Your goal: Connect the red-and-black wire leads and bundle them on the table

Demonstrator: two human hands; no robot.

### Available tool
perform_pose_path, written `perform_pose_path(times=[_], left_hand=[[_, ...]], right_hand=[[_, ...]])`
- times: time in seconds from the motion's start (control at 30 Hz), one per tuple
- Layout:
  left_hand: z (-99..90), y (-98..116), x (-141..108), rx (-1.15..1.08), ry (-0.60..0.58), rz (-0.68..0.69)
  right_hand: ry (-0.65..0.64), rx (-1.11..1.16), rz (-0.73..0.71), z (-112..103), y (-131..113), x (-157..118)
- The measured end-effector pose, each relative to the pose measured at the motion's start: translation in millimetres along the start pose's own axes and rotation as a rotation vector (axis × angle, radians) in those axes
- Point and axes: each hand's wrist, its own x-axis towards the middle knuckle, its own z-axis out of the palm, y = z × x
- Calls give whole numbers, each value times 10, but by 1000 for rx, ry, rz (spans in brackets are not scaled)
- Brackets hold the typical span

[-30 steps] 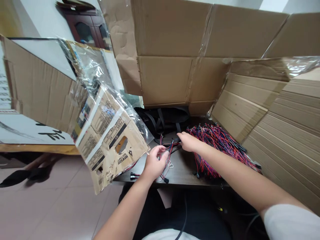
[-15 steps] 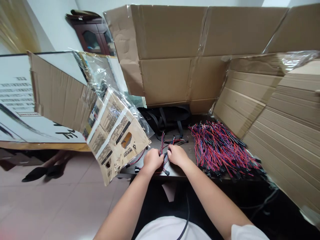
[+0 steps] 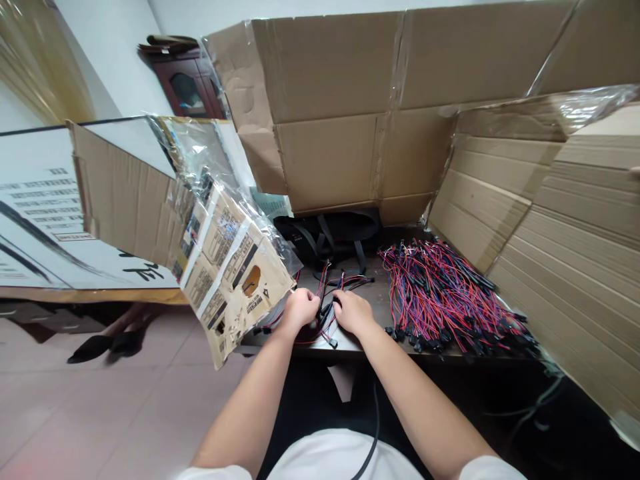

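Observation:
Over the dark table (image 3: 377, 297), my left hand (image 3: 301, 308) is closed, with red and black wires (image 3: 324, 283) running beside its thumb and fingers. The exact grip is partly hidden by the hand itself. Close to its right, my right hand (image 3: 353, 311) has its fingers curled around thin connector wires at their middle. A small black plug (image 3: 333, 343) lies at the lower end of these wires, near the table's front edge. To the right spreads a large pile of red, black and blue connector wires (image 3: 445, 293), with black plugs along its near side.
Tall cardboard sheets (image 3: 330, 153) stand behind the table, and another cardboard panel (image 3: 565, 220) leans along the right. A taped, torn cardboard piece (image 3: 235, 267) juts in at the left. Behind my hands sits a black bag (image 3: 345, 230) with straps.
My left hand has shifted a little left and up, opening a wider gap between the hands. My right hand stays nearly in place. The camera view has turned slightly.

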Motion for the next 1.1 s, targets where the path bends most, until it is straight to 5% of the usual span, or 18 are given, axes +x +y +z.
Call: perform_pose_path(times=[0.17,0.47,0.77,0.97,1.1], left_hand=[[-78,36,-15,-178,84,53],[49,-43,-25,-531,106,115],[-202,173,-310,-933,175,249],[-304,314,-427,-1049,128,364],[-376,428,-516,-958,41,408]], right_hand=[[-3,10,2,3,11,8],[1,33,14,5,23,7],[42,153,46,25,23,-6],[258,359,86,-26,85,44],[220,987,-115,-167,48,19]])
